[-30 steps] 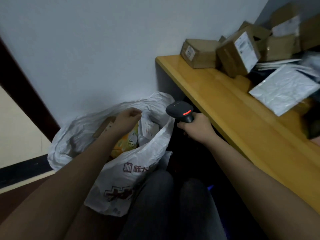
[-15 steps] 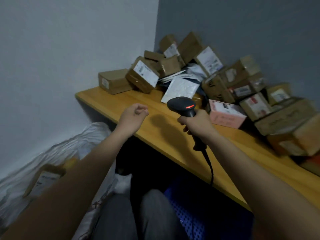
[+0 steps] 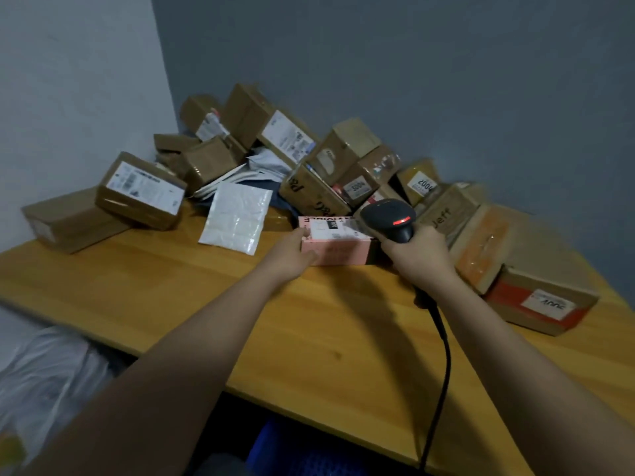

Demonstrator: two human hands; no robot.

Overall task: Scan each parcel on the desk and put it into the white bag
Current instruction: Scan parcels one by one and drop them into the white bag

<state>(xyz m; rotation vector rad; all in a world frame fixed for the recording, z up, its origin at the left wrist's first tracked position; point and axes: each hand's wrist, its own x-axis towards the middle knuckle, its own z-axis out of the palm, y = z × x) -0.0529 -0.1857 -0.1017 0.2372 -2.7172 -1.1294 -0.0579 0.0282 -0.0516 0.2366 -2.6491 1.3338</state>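
A pink box parcel (image 3: 338, 247) with a white label lies on the wooden desk (image 3: 206, 304) in front of the parcel pile. My left hand (image 3: 290, 257) grips its left end, thumb on top. My right hand (image 3: 417, 255) holds a black barcode scanner (image 3: 390, 218) with a red light, its head just right of and above the pink box. The scanner's cable (image 3: 443, 355) hangs down over the desk edge. The white bag (image 3: 44, 383) sits on the floor at the lower left, partly out of view.
Several brown cardboard parcels (image 3: 142, 190) are piled against the back wall. A white padded mailer (image 3: 237, 218) lies left of the pink box. An orange-taped box (image 3: 481, 249) and a red-labelled box (image 3: 543, 300) lie to the right. A blue crate (image 3: 292, 451) shows under the desk.
My view swung from the white bag up to the desk. My left hand left the bag, reached forward and took hold of the pink box; the scanner moved up beside it.
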